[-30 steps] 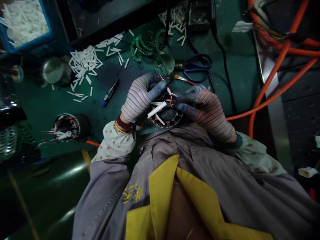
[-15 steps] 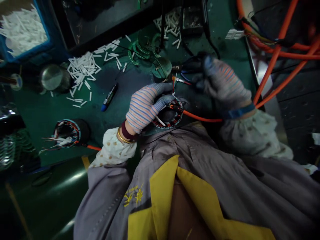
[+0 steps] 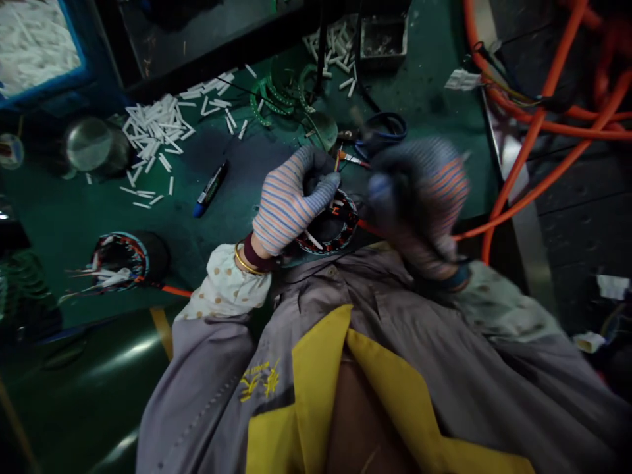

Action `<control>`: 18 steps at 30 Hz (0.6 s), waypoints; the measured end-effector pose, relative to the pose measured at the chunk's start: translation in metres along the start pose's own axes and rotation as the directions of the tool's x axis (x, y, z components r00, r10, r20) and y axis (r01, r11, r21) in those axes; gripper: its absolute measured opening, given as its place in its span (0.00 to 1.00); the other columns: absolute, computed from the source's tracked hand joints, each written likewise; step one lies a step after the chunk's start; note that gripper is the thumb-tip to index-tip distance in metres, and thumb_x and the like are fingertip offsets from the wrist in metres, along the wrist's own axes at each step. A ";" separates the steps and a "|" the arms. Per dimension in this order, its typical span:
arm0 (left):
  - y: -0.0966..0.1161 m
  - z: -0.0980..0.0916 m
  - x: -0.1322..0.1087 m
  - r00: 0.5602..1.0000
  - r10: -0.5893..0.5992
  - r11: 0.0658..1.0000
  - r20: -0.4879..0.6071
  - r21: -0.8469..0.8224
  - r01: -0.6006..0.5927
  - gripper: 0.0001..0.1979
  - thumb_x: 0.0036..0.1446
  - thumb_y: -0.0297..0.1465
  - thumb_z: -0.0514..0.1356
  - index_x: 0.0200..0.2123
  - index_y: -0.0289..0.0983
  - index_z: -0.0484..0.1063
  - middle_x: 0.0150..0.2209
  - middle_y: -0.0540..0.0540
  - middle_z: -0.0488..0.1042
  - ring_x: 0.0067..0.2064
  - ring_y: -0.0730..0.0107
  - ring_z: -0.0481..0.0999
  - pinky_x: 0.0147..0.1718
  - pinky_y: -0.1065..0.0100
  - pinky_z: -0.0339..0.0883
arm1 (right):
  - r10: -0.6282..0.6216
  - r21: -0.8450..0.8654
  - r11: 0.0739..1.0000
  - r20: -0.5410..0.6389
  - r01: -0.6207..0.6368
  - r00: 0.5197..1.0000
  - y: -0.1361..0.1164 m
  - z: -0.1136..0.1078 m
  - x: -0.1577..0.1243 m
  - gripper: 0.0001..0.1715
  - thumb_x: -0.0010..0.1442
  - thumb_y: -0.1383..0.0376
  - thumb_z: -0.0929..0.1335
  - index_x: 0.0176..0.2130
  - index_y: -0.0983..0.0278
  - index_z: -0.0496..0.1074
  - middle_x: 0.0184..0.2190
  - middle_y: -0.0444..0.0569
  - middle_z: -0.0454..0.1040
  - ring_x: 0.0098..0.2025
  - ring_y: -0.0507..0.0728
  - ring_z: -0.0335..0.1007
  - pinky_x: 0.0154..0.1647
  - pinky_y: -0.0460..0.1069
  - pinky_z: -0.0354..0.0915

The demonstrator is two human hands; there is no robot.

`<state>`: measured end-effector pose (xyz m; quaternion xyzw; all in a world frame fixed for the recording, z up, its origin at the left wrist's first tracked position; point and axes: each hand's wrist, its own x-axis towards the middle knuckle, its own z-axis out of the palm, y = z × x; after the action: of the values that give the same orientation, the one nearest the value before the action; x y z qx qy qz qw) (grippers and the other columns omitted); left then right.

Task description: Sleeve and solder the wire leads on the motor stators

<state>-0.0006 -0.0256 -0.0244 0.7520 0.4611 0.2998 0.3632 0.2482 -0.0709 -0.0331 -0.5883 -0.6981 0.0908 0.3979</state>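
Note:
A ring-shaped wound motor stator (image 3: pixel 354 220) with orange and dark windings lies at the table's front edge, close to my body. My left hand (image 3: pixel 291 201), in a striped glove, rests over its left side, thumb and forefinger closed on thin wires (image 3: pixel 338 161) that rise from the ring. A white sleeve (image 3: pixel 312 238) lies across the near left rim. To the right of the ring is my right hand (image 3: pixel 419 197), gloved and smeared by motion; its fingers and anything in them are unclear. Beyond it lie blue-handled scissors (image 3: pixel 395 125) and a small brush-like tool (image 3: pixel 353 158).
A second stator (image 3: pixel 155 257) lies at the left. White sleeves (image 3: pixel 158 125) are heaped near a metal cup (image 3: pixel 93 148), a blue bin (image 3: pixel 74 76) and a marker (image 3: pixel 211 189). Green curved strips (image 3: pixel 276 95) lie at the back. Thick orange cables (image 3: pixel 523 161) cross the right edge.
My right hand has come away from the scissors, moving nearer my body and the stator. A black cable near it has shifted, uncovering the scissors' handles. My left hand keeps its pinch on the wires.

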 end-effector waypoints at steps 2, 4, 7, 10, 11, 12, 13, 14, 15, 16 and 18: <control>-0.001 0.007 -0.003 0.996 0.043 0.999 -0.077 -0.004 -0.043 0.15 0.85 0.48 0.69 0.49 0.44 0.81 0.42 0.46 0.84 0.44 0.54 0.84 0.47 0.55 0.82 | -0.115 -0.125 0.987 -0.112 0.101 0.987 -0.015 0.017 -0.022 0.33 0.85 0.47 0.65 0.61 0.59 0.94 0.52 0.62 0.89 0.54 0.74 0.87 0.60 0.72 0.81; -0.003 0.012 -0.005 0.991 0.060 0.998 -0.116 -0.013 -0.062 0.18 0.85 0.52 0.69 0.49 0.45 0.81 0.41 0.47 0.84 0.42 0.55 0.83 0.45 0.54 0.81 | -0.154 -0.102 0.985 -0.142 0.141 0.978 -0.023 0.033 -0.029 0.31 0.85 0.52 0.66 0.68 0.57 0.92 0.54 0.61 0.86 0.55 0.72 0.83 0.61 0.70 0.78; -0.006 0.011 -0.008 0.994 0.051 0.994 -0.094 -0.086 -0.059 0.22 0.86 0.57 0.68 0.50 0.46 0.83 0.41 0.46 0.86 0.42 0.53 0.85 0.44 0.51 0.84 | -0.135 0.027 0.990 -0.148 0.141 0.980 -0.023 0.040 -0.032 0.26 0.85 0.56 0.67 0.66 0.57 0.92 0.54 0.58 0.83 0.56 0.69 0.81 0.63 0.66 0.75; -0.014 0.007 -0.008 0.999 0.008 0.989 -0.031 -0.149 -0.012 0.30 0.84 0.67 0.65 0.50 0.47 0.86 0.43 0.44 0.88 0.45 0.48 0.88 0.46 0.46 0.86 | -0.088 0.067 0.993 -0.125 0.097 0.988 -0.018 0.045 -0.036 0.29 0.88 0.51 0.64 0.64 0.54 0.92 0.49 0.55 0.82 0.52 0.68 0.81 0.61 0.64 0.74; -0.019 0.006 -0.007 1.000 -0.001 0.988 -0.022 -0.153 -0.002 0.32 0.82 0.70 0.65 0.49 0.49 0.86 0.43 0.44 0.89 0.45 0.47 0.88 0.46 0.44 0.86 | -0.060 0.043 0.997 -0.106 0.065 0.992 -0.015 0.050 -0.036 0.29 0.88 0.49 0.64 0.64 0.54 0.92 0.49 0.56 0.83 0.53 0.68 0.81 0.62 0.65 0.74; -0.024 0.005 -0.005 1.000 -0.007 0.989 -0.029 -0.146 0.003 0.34 0.81 0.73 0.64 0.48 0.50 0.86 0.42 0.45 0.88 0.44 0.47 0.87 0.45 0.43 0.85 | -0.036 0.007 0.999 -0.111 0.037 0.993 -0.011 0.057 -0.034 0.29 0.87 0.47 0.66 0.64 0.55 0.92 0.50 0.57 0.83 0.54 0.69 0.80 0.63 0.66 0.74; -0.030 0.004 -0.002 0.999 -0.003 0.992 -0.051 -0.126 -0.003 0.34 0.79 0.75 0.63 0.47 0.51 0.86 0.41 0.45 0.88 0.43 0.48 0.85 0.44 0.43 0.83 | -0.011 -0.041 0.999 -0.112 0.007 0.994 -0.006 0.065 -0.031 0.28 0.87 0.46 0.68 0.64 0.55 0.92 0.53 0.59 0.83 0.56 0.70 0.80 0.65 0.67 0.73; -0.034 0.003 0.001 0.996 0.004 0.996 -0.088 -0.085 -0.012 0.34 0.80 0.75 0.62 0.47 0.52 0.85 0.40 0.46 0.88 0.42 0.48 0.84 0.45 0.42 0.82 | 0.007 -0.092 0.996 -0.110 -0.017 0.994 -0.001 0.072 -0.028 0.27 0.86 0.46 0.70 0.65 0.56 0.92 0.56 0.60 0.84 0.60 0.72 0.80 0.68 0.69 0.73; -0.036 0.003 0.004 0.990 0.015 0.999 -0.142 -0.029 -0.019 0.33 0.82 0.74 0.59 0.48 0.52 0.83 0.41 0.46 0.87 0.43 0.48 0.83 0.46 0.41 0.81 | 0.019 -0.132 0.991 -0.116 -0.034 0.993 0.005 0.079 -0.025 0.26 0.85 0.47 0.71 0.65 0.57 0.92 0.59 0.62 0.83 0.63 0.73 0.79 0.71 0.70 0.72; -0.037 0.002 0.007 0.980 0.030 0.999 -0.198 0.029 -0.024 0.31 0.85 0.70 0.58 0.49 0.52 0.82 0.43 0.45 0.87 0.45 0.47 0.83 0.50 0.40 0.80 | 0.018 -0.149 0.988 -0.126 -0.037 0.992 0.012 0.083 -0.022 0.26 0.85 0.47 0.72 0.65 0.57 0.92 0.61 0.62 0.83 0.65 0.74 0.78 0.73 0.71 0.71; -0.032 0.000 0.013 0.963 0.086 0.985 -0.256 0.170 -0.042 0.22 0.88 0.59 0.59 0.52 0.50 0.80 0.52 0.42 0.87 0.55 0.43 0.83 0.62 0.36 0.77 | -0.025 -0.102 0.995 -0.076 0.017 0.997 0.023 0.085 -0.020 0.29 0.86 0.46 0.69 0.66 0.59 0.90 0.61 0.63 0.81 0.66 0.76 0.77 0.74 0.74 0.70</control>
<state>-0.0113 -0.0041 -0.0493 0.7475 0.5034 0.3695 0.2265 0.2089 -0.0528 -0.1127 -0.6035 -0.6920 0.0283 0.3952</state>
